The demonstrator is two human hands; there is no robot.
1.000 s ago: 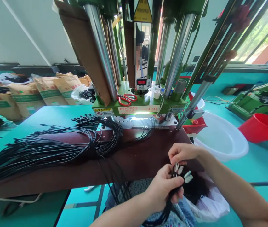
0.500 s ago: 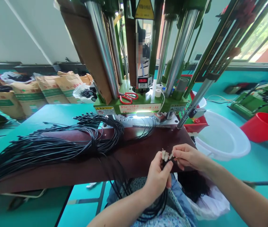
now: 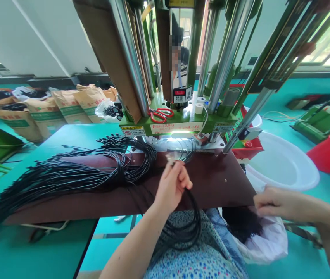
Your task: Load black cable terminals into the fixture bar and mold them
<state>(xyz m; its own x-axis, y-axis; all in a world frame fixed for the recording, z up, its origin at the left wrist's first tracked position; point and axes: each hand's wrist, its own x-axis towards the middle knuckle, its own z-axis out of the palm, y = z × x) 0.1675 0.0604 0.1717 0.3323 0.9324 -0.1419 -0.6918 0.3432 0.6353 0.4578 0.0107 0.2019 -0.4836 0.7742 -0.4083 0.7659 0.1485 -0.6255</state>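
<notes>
Taking the tall green metal press with steel columns (image 3: 225, 120) as the landmark, the work looks partway along. In front of it, over the dark brown flat board (image 3: 211, 180), the left hand (image 3: 172, 186) is closed around a looped bunch of long thin black cables (image 3: 196, 217), whose small pale connector ends (image 3: 169, 159) stick up past the fingers toward the press's lit gap; they are blurred, so their number cannot be told. The loops hang over the board's near edge onto the person's lap. The right hand (image 3: 275, 201), in front of the press and off to its right, is bent at the fingers above an open white plastic sack (image 3: 269, 248) with a dark, tangled mass (image 3: 240, 223) inside; whether it pinches anything cannot be told. What seems done is the gathering: a big fanned bundle of black cables (image 3: 74, 170) lies left of the press, drawn together near its middle, and a few thin grey-looking cables (image 3: 193, 149) rest at the press's foot. What seems left is the bunch in hand, not yet laid down, and perhaps the sack's contents; whether the fanned bundle is finished does not show
</notes>
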